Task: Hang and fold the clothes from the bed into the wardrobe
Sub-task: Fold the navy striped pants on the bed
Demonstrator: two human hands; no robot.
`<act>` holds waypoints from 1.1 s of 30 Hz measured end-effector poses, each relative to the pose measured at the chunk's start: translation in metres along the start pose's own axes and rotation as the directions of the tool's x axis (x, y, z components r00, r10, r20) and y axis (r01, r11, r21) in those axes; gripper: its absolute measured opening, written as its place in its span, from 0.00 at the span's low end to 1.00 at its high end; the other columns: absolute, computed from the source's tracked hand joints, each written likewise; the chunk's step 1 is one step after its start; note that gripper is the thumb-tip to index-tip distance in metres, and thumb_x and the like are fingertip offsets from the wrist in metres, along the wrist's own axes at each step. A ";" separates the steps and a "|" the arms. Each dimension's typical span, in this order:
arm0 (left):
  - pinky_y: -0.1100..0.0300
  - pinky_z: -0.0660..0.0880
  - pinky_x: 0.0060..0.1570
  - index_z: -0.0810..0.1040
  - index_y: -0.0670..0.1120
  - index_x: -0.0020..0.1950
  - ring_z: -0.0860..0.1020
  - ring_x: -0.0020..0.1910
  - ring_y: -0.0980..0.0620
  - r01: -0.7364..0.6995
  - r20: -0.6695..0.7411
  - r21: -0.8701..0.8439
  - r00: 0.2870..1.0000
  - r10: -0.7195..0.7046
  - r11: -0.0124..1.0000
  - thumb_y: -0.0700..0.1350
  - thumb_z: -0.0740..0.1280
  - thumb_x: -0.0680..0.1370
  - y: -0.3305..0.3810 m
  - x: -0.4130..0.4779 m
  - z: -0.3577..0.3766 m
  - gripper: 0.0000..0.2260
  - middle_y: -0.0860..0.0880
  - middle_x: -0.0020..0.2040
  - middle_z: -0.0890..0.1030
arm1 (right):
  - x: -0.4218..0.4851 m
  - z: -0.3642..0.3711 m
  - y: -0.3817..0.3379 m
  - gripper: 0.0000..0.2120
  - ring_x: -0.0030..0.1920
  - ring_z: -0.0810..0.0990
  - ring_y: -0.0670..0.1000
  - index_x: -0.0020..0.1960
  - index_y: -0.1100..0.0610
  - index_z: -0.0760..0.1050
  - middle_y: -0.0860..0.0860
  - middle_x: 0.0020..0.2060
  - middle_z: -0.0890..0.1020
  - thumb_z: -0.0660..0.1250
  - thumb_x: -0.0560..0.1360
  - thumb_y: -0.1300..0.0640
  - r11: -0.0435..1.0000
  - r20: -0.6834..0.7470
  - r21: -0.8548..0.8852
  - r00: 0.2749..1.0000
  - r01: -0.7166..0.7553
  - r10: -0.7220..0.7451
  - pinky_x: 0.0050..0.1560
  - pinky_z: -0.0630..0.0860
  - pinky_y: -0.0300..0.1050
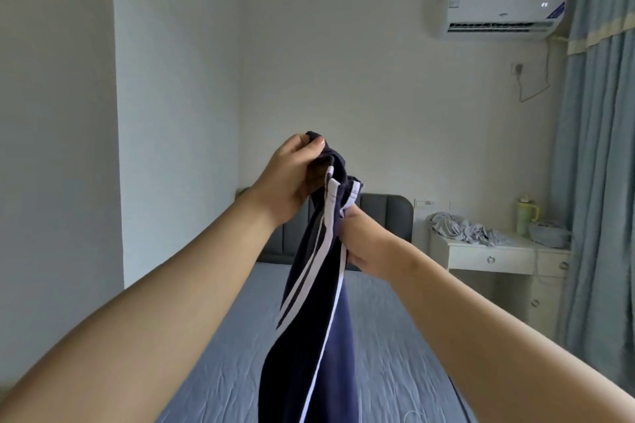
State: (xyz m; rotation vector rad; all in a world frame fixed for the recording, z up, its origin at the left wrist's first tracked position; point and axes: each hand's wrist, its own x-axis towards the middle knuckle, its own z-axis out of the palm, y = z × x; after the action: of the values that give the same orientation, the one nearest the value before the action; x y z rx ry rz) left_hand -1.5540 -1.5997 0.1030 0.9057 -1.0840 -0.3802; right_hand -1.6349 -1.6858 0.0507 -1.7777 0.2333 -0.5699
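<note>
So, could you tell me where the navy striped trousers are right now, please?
In the head view, the navy striped trousers hang centre-frame above the bed, gripped at the top by the left hand and right hand.

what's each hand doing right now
Left hand: closed on the top of the navy striped trousers.
Right hand: closed on the same trousers, lower down.

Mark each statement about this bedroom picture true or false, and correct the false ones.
1. Both hands grip the navy striped garment near its top. True: the left hand holds higher, the right hand lower.
2. The garment lies flat on the bed. False: it hangs from the hands above the bed.
3. The garment has white stripes. True.
4. The air conditioner stands on the floor. False: it is mounted high on the wall.
5. Crumpled grey cloth lies on the white bedside table. True.
</note>
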 end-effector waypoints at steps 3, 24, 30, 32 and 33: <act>0.66 0.75 0.32 0.70 0.44 0.42 0.78 0.30 0.58 -0.037 -0.011 0.001 0.999 0.037 0.999 0.41 0.58 0.81 -0.009 0.001 -0.004 0.08 0.54 0.29 0.78 | 0.003 0.003 0.001 0.15 0.32 0.71 0.51 0.34 0.56 0.70 0.53 0.29 0.73 0.55 0.79 0.62 0.996 -0.153 0.059 0.985 -0.074 0.082 0.36 0.68 0.43; 0.50 0.76 0.44 0.72 0.39 0.41 0.78 0.41 0.45 0.666 -0.244 -0.221 0.669 -0.702 0.712 0.39 0.58 0.81 -0.107 -0.030 -0.006 0.10 0.41 0.36 0.77 | -0.015 -0.060 0.076 0.08 0.44 0.80 0.46 0.54 0.60 0.76 0.54 0.51 0.80 0.60 0.79 0.63 0.905 -0.258 0.415 0.942 -0.094 0.216 0.39 0.76 0.33; 0.55 0.76 0.21 0.77 0.35 0.41 0.81 0.25 0.42 0.428 -0.233 -0.528 0.757 -0.610 0.733 0.35 0.61 0.77 -0.066 0.000 0.009 0.08 0.37 0.30 0.81 | -0.038 -0.034 0.101 0.26 0.51 0.79 0.47 0.62 0.51 0.72 0.47 0.52 0.80 0.76 0.67 0.54 0.922 -0.050 -0.170 0.937 -0.348 0.345 0.51 0.74 0.38; 0.55 0.79 0.27 0.77 0.36 0.44 0.83 0.31 0.43 0.393 -0.192 -0.511 0.815 -0.548 0.764 0.36 0.61 0.78 -0.067 0.000 0.010 0.08 0.39 0.38 0.82 | -0.037 -0.037 0.102 0.20 0.50 0.81 0.50 0.61 0.57 0.73 0.50 0.50 0.82 0.73 0.70 0.58 0.944 -0.143 -0.139 0.949 -0.299 0.279 0.51 0.76 0.42; 0.54 0.80 0.33 0.77 0.37 0.47 0.83 0.36 0.44 0.406 -0.155 -0.466 0.837 -0.525 0.786 0.39 0.61 0.78 -0.071 -0.002 0.010 0.07 0.40 0.43 0.81 | -0.036 -0.038 0.101 0.17 0.48 0.82 0.50 0.59 0.58 0.75 0.51 0.47 0.83 0.71 0.71 0.59 0.959 -0.157 -0.090 0.955 -0.267 0.251 0.48 0.78 0.42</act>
State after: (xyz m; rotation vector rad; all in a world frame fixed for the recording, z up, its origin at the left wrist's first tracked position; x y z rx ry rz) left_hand -1.5524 -1.6450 0.0480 0.8036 -0.4677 -0.8440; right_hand -1.6705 -1.7309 -0.0468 -1.7772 0.6005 -0.5037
